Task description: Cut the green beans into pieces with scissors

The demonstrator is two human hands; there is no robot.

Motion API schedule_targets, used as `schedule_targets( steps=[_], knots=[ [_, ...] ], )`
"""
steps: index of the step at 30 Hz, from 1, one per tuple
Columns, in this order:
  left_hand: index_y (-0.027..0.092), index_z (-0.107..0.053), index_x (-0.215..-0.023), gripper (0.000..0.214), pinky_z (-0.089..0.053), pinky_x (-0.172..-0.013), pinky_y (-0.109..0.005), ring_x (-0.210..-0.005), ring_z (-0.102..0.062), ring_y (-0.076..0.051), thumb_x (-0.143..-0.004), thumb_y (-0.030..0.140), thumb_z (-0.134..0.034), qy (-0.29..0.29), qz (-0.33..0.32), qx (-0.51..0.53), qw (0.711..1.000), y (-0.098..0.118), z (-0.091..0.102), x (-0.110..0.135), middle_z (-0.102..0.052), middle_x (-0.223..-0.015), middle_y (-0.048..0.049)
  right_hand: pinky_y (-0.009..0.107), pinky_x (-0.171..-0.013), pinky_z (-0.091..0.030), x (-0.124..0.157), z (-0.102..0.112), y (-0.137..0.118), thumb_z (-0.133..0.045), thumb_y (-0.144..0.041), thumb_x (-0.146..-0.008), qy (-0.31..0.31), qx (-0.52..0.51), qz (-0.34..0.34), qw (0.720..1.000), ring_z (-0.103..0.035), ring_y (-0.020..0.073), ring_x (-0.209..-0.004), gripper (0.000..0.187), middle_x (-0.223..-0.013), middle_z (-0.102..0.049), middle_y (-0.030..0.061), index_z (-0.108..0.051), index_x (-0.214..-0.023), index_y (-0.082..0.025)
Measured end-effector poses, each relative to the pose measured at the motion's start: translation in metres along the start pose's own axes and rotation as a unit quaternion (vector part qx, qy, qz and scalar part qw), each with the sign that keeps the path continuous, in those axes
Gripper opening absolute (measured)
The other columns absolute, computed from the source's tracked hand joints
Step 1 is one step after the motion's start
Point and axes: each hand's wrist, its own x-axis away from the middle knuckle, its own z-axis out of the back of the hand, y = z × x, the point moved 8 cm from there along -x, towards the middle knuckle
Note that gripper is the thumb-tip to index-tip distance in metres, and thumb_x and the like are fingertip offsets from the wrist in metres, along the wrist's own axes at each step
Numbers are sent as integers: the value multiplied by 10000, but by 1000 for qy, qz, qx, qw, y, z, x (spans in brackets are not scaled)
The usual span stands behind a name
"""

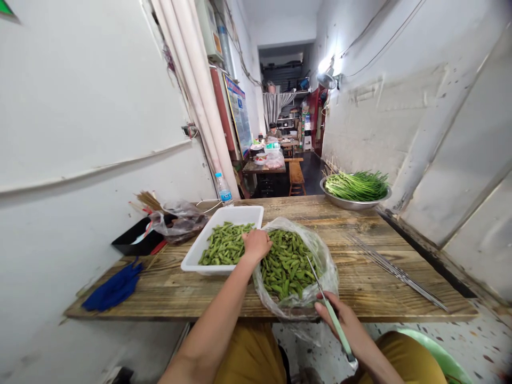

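Note:
My left hand (256,244) is over the right rim of a white plastic tray (192,261), its fingers curled together and pointing down. What they hold, if anything, is hidden. Green soybean pods (226,242) cover much of the tray's bottom. Right beside it, a clear plastic bag (330,261) lies open, full of more soybean pods (286,266). My right hand (346,322) is closed around scissors with a mint-green handle (336,322); their thin blades point up and away over the bag's near right side.
Metal skewers (396,272) lie on the wooden table (352,282) at right, with a steel bowl (354,204) of green stalks behind. Along the left are a blue cloth (114,288), a black box (138,240) and a water bottle (224,190). A person (273,132) sits far back.

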Motion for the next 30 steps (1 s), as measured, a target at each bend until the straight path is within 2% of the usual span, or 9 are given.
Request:
schedule_targets(
  steps=[2, 4, 6, 9, 17, 21, 25, 28, 30],
  knots=[
    [176, -690, -740, 142, -411, -743, -310, -782, -603, -207, -704, 286, -607, -32, -29, 172, 984, 9, -5, 12, -689, -768, -66, 298, -700, -492, -2, -4, -5, -564, -557, -745, -20, -13, -6, 1000, -615, 223, -749, 460, -773, -671, 50, -646, -976, -168],
    [170, -699, -793, 190, -437, -701, -277, -727, -612, -181, -680, 308, -635, -87, -47, 330, 939, 22, -15, 28, -700, -765, -49, 306, -704, -481, -6, -9, -12, -541, -545, -767, -43, -18, -10, 999, -601, 219, -752, 460, -779, -656, 48, -632, -997, -157],
    [163, -709, -824, 229, -451, -715, -273, -730, -619, -176, -654, 307, -659, -123, -50, 412, 901, 34, -23, 42, -713, -793, -44, 301, -710, -468, -11, -11, -19, -552, -525, -766, -52, -17, -6, 998, -585, 210, -750, 450, -788, -646, 47, -624, -992, -143],
    [170, -724, -805, 217, -457, -746, -278, -748, -627, -180, -644, 302, -665, -145, -52, 436, 887, 48, -28, 57, -724, -805, -37, 287, -709, -449, -16, -12, -26, -569, -501, -758, -56, -8, 5, 998, -567, 198, -739, 423, -777, -637, 34, -630, -962, -135],
    [174, -733, -796, 203, -459, -743, -276, -754, -635, -187, -655, 293, -650, -164, -89, 415, 891, 60, -17, 62, -727, -811, -39, 240, -607, -413, -12, -7, -37, -574, -506, -752, -68, -9, 20, 997, -510, 150, -644, 395, -671, -572, -8, -638, -888, -140],
    [180, -732, -811, 210, -451, -744, -268, -770, -633, -186, -668, 304, -640, -185, -112, 413, 885, 65, -17, 65, -727, -822, -30, 198, -405, -307, -7, -15, -33, -548, -550, -761, -112, -88, -39, 989, -354, 81, -415, 417, -488, -396, -75, -603, -896, -160],
    [174, -729, -793, 200, -444, -741, -274, -767, -625, -187, -654, 297, -654, -196, -95, 418, 882, 66, -19, 67, -727, -810, -27, 183, -344, -218, -4, -18, -28, -568, -534, -761, -137, -122, -73, 980, -265, 56, -352, 369, -431, -311, -101, -582, -846, -175],
    [166, -717, -752, 160, -434, -731, -266, -723, -608, -163, -638, 270, -676, -198, -81, 452, 866, 65, -21, 67, -717, -761, -20, 185, -328, -207, -6, -17, -23, -607, -516, -738, -131, -116, -83, 981, -262, 52, -326, 345, -398, -306, -108, -581, -814, -180],
    [156, -693, -736, 158, -430, -701, -248, -678, -590, -136, -618, 259, -702, -190, -48, 509, 838, 62, -22, 65, -696, -706, -9, 187, -314, -203, -7, -17, -19, -609, -536, -724, -119, -128, -96, 980, -250, 51, -309, 366, -386, -300, -113, -568, -817, -184]
  ],
)
